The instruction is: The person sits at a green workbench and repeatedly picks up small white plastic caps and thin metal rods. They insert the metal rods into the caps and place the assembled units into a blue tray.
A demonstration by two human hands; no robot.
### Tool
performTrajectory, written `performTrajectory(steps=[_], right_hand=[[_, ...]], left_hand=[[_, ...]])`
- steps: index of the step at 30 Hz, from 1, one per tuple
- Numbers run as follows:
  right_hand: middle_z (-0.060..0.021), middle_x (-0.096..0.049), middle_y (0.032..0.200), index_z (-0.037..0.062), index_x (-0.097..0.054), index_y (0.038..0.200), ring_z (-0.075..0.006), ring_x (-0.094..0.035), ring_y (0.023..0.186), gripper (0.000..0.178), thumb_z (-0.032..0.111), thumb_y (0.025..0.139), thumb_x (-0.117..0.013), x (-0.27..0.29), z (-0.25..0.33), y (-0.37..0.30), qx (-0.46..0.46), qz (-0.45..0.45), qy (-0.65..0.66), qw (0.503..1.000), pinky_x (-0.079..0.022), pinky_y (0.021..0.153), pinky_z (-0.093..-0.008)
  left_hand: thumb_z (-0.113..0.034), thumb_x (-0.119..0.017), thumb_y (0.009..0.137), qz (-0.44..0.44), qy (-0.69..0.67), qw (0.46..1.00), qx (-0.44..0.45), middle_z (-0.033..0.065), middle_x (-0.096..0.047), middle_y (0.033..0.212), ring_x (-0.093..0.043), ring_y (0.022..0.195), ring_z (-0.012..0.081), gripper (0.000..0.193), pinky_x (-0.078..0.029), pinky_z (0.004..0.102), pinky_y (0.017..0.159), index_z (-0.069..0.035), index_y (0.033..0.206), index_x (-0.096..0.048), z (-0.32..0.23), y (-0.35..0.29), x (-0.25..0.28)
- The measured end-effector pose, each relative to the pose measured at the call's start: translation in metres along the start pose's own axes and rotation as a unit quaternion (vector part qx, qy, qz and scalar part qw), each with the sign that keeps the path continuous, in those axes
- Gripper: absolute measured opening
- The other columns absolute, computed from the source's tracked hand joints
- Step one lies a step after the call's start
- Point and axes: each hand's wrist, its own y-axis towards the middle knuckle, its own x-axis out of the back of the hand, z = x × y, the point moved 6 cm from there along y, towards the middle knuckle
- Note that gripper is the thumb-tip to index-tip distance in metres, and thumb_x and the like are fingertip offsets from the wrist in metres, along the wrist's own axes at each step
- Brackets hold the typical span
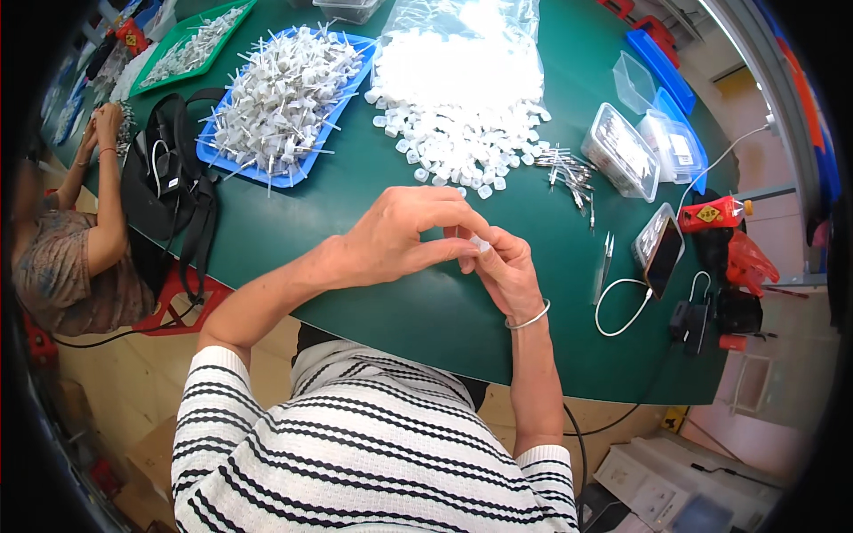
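Note:
My left hand point(404, 233) and my right hand point(504, 271) meet over the near part of the table, fingertips together. Between them is a small translucent white plastic cap point(481, 243), pinched by both hands; whether another part sits inside it is hidden by the fingers. Beyond the hands, a heap of similar white caps point(462, 160) spills from a transparent plastic bag point(506, 22). Several thin metal pins point(569, 173) lie loose to the right of that heap. On the left, a blue tray point(293, 178) is piled with white caps that have metal pins sticking out point(284, 93).
A black bag point(169, 164) lies left on the green table point(373, 324). At right are tweezers point(606, 258), a plastic box of small parts point(622, 151), a phone point(662, 265) with a white cable and a red bottle point(711, 213). Another person point(80, 258) works at far left.

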Motion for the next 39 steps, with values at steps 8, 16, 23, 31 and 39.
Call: performTrajectory(steps=[8,16,23,31,39], right_hand=[[-0.0044,-0.06,0.087,-0.0002,-0.064,0.095,-0.0127,-0.056,0.076,0.02,0.019,0.092,-0.059,0.001,-0.009,0.001,-0.016,0.047,-0.008,0.999,-0.046,0.072,-0.0264],[-0.0044,-0.06,0.086,-0.0002,-0.062,0.095,-0.012,-0.055,0.074,0.023,0.023,0.093,-0.058,0.002,-0.009,-0.001,-0.027,0.067,0.032,0.997,-0.045,0.07,-0.0261],[-0.0044,-0.059,0.085,-0.0003,-0.062,0.094,-0.0121,-0.055,0.075,0.025,0.024,0.093,-0.057,0.003,-0.011,-0.002,-0.041,0.06,0.041,0.997,-0.044,0.071,-0.0269],[-0.0045,-0.059,0.084,-0.0014,-0.062,0.096,-0.0125,-0.054,0.074,0.026,0.025,0.093,-0.057,0.002,-0.012,-0.002,-0.043,0.063,0.031,0.997,-0.044,0.071,-0.0272],[-0.0047,-0.059,0.084,-0.001,-0.061,0.093,-0.0131,-0.055,0.074,0.025,0.024,0.093,-0.058,0.002,-0.014,-0.002,-0.043,0.061,0.048,0.996,-0.044,0.07,-0.0274]], left_hand=[[-0.004,-0.067,0.077,0.073,0.046,0.996,-0.024,0.0076,-0.061,0.081,-0.06,0.072,0.0251,0.01,-0.047,0.0341,0.063,-0.004,0.083,-0.058,-0.001,0.011,0.0],[-0.01,-0.061,0.084,0.19,-0.038,0.975,0.106,0.0092,-0.063,0.078,-0.061,0.072,0.0253,0.009,-0.047,0.0339,0.065,-0.003,0.087,-0.058,0.01,0.023,-0.002],[-0.008,-0.066,0.08,0.167,0.027,0.985,-0.012,0.0076,-0.063,0.083,-0.062,0.076,0.025,0.013,-0.05,0.0346,0.067,-0.004,0.089,-0.058,-0.007,0.023,0.004],[-0.01,-0.065,0.079,0.162,0.211,0.951,-0.158,0.0056,-0.059,0.09,-0.062,0.078,0.0233,0.014,-0.051,0.0328,0.063,-0.006,0.086,-0.054,-0.018,0.019,-0.002],[-0.01,-0.059,0.085,0.194,0.221,0.942,-0.163,0.0083,-0.058,0.087,-0.06,0.074,0.024,0.01,-0.049,0.034,0.061,-0.004,0.086,-0.052,-0.019,0.022,-0.004]])
